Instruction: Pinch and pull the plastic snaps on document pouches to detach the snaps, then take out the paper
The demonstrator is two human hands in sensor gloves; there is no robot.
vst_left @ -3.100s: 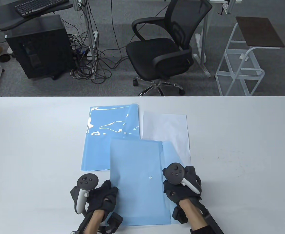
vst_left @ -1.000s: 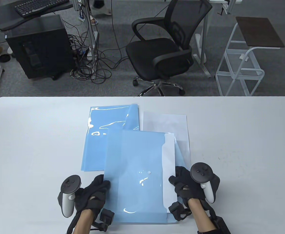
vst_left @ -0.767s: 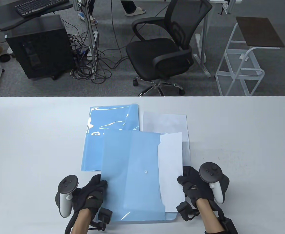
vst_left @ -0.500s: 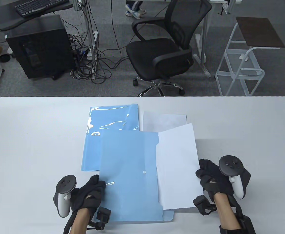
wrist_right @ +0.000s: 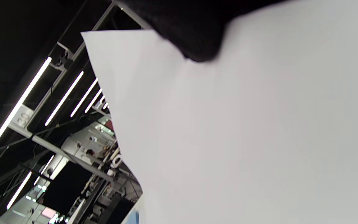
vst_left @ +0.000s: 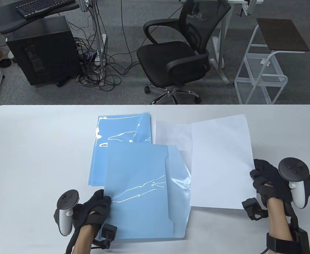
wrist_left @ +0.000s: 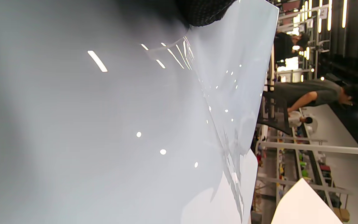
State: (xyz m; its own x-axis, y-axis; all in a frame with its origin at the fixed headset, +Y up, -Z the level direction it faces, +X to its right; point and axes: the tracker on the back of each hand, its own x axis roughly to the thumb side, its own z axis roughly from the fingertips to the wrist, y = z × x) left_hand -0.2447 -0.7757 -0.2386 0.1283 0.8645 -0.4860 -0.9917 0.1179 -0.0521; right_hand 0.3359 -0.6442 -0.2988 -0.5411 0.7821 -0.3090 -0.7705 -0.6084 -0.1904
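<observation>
**Blue pouch unsnapped, paper out and in the right hand**

Blue plastic document pouch (vst_left: 136,190) lies on the white table (vst_left: 38,148) with its flap (vst_left: 180,174) folded open to the right, so the snap's two halves sit apart: one white stud (vst_left: 153,185) on the pouch body, the other (vst_left: 188,186) out on the flap. The left hand (vst_left: 92,211) has the pouch by its left edge, fingers curled over the plastic in a pinch. From the left wrist view you mostly get glossy plastic with a dark fingertip (wrist_left: 207,12) at the top, so the grip itself doesn't really show there.

The white paper sheet (vst_left: 221,161) is fully clear of the pouch, off to the right of it. The right hand (vst_left: 274,182) pinches the sheet's right edge, fingers closed on it. Right wrist view shows a gloved fingertip (wrist_right: 194,34) over the sheet, which fills most of the frame. Hard to say whether the sheet's far side rests on the table or floats a bit; it looks slightly raised near the grip.

Further out from both hands: a second blue pouch (vst_left: 117,135) lies flat beyond the first, partly under it, flap loose. Another white sheet (vst_left: 170,135) lies beside that, tucked under the held one. Past the table edge stand a black office chair (vst_left: 176,55), a computer tower (vst_left: 42,53) and a white rack (vst_left: 266,63).
</observation>
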